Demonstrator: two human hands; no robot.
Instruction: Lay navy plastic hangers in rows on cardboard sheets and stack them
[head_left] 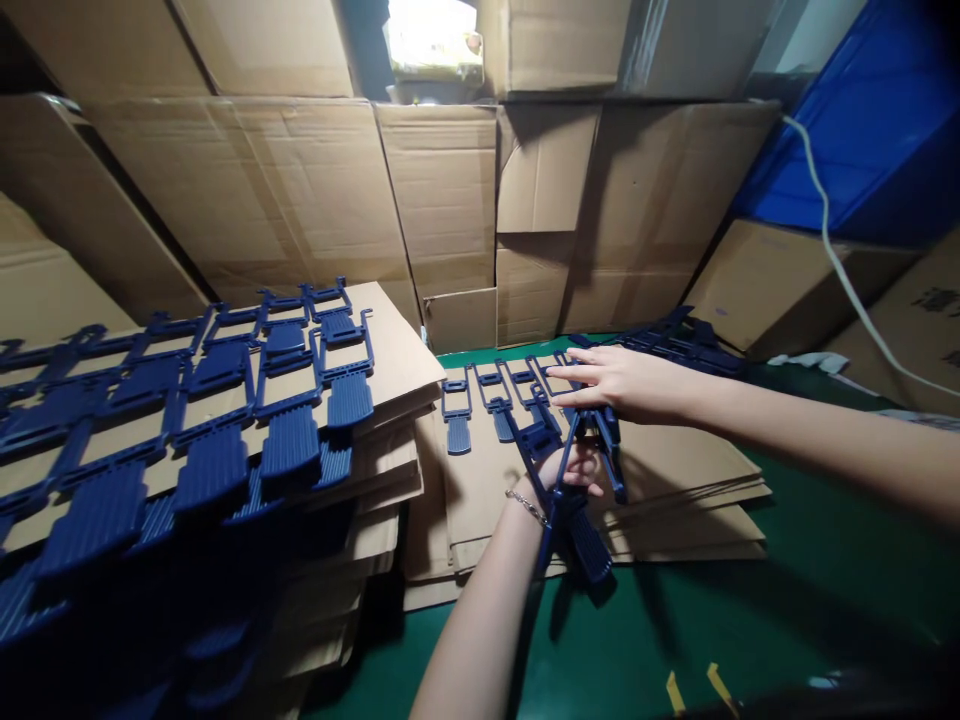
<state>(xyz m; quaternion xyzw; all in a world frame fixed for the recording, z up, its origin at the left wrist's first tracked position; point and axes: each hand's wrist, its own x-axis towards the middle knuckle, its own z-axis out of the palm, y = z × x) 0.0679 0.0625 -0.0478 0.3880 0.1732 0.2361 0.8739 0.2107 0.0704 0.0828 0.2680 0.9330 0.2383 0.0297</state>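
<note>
Several dark blue plastic frames with ribbed pads hang around my left hand (574,468), near the middle of the view. One ribbed pad (589,545) dangles below that wrist, which wears a chain bracelet. My left fingers are curled, partly behind the blue parts. Above it, my right hand (611,385) reaches in from the right with its fingers stretched over the frames, touching a blue part (609,445). Under both hands lie stacked cardboard sheets (480,510), with a row of blue frames (459,433) along their back left part.
At the left, a taller stack of cardboard sheets (394,370) bears many blue frames (289,445). More blue parts (675,338) lie at the back right of the green table (825,600). Cardboard boxes (247,190) form a wall behind. Yellow strips (720,685) lie near the front.
</note>
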